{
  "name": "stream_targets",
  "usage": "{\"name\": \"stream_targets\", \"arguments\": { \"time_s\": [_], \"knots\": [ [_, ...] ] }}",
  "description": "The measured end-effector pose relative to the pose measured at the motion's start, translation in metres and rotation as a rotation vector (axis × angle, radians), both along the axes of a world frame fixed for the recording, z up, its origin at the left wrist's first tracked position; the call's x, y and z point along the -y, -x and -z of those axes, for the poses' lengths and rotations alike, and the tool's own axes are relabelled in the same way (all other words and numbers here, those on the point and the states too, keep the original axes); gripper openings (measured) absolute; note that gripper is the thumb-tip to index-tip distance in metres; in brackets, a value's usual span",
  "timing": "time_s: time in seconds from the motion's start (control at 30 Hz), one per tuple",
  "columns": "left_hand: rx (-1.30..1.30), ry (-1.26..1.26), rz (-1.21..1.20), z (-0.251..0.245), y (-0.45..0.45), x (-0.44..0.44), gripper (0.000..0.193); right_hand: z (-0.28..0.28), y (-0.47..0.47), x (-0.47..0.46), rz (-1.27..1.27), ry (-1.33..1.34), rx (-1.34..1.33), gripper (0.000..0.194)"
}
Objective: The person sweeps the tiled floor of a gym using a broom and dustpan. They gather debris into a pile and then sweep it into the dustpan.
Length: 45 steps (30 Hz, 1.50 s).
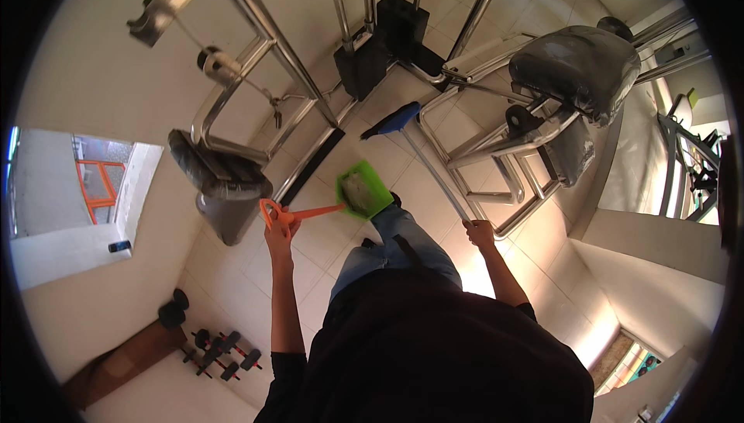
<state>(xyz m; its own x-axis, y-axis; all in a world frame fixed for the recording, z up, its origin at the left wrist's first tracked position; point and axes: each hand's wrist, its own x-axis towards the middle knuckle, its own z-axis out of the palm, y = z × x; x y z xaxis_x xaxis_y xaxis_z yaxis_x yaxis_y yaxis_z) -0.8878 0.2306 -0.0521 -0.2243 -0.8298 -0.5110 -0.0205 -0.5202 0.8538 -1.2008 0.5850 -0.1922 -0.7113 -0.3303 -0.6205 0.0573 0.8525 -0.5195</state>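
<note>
My left hand (281,230) grips the orange handle (314,212) of a dustpan, near its looped end. The green plastic pan (379,186) lies in front of my feet, with greyish dust or debris (358,191) inside. In my right hand (479,233) is the grey pole (435,173) of a broom, held near its upper end. The blue broom head (401,119) with dark bristles (378,130) is out ahead, beyond the pan and apart from it. Whether the bristles touch the floor I cannot tell.
Chrome gym frames stand on both sides: a padded seat (218,173) at left, a worn black pad (575,68) at right. Dark weight stacks (360,68) rise ahead. Several dumbbells (224,353) lie at lower left by a brown bench-like object (125,362). Tiled floor (250,266) runs between.
</note>
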Motion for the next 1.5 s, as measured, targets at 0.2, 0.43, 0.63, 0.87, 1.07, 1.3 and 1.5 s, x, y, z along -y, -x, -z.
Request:
{"name": "stream_targets", "arguments": {
  "time_s": [0.2, 0.43, 0.63, 0.87, 1.07, 1.3, 1.5],
  "knots": [
    [0.066, 0.053, 0.100, 0.004, 0.047, 0.024, 0.042, -0.004, 0.004, 0.035, 0.270, 0.008, 0.073, 0.039],
    [0.056, 0.022, 0.166, 0.004, 0.118, 0.045, 0.044, -0.024, 0.017, 0.056, 0.245, -0.093, -0.113, 0.035],
    [0.021, 0.016, 0.278, 0.015, 0.190, 0.078, 0.047, 0.053, 0.028, 0.077, 0.541, 0.021, -0.024, 0.038],
    [0.010, 0.017, 0.385, 0.034, 0.259, 0.127, 0.043, 0.073, 0.085, 0.145, 0.622, -0.052, -0.247, 0.038],
    [-0.027, 0.015, 0.443, 0.040, 0.324, 0.149, 0.046, 0.176, 0.186, 0.169, 0.829, -0.065, -0.303, 0.042],
    [0.020, 0.037, 0.524, 0.054, 0.367, 0.172, 0.054, 0.250, 0.335, 0.182, 0.738, 0.002, -0.220, 0.053],
    [0.110, 0.141, 0.637, 0.059, 0.389, 0.189, 0.048, 0.256, 0.252, 0.199, 0.407, -0.224, -0.243, 0.067]
  ]
}}
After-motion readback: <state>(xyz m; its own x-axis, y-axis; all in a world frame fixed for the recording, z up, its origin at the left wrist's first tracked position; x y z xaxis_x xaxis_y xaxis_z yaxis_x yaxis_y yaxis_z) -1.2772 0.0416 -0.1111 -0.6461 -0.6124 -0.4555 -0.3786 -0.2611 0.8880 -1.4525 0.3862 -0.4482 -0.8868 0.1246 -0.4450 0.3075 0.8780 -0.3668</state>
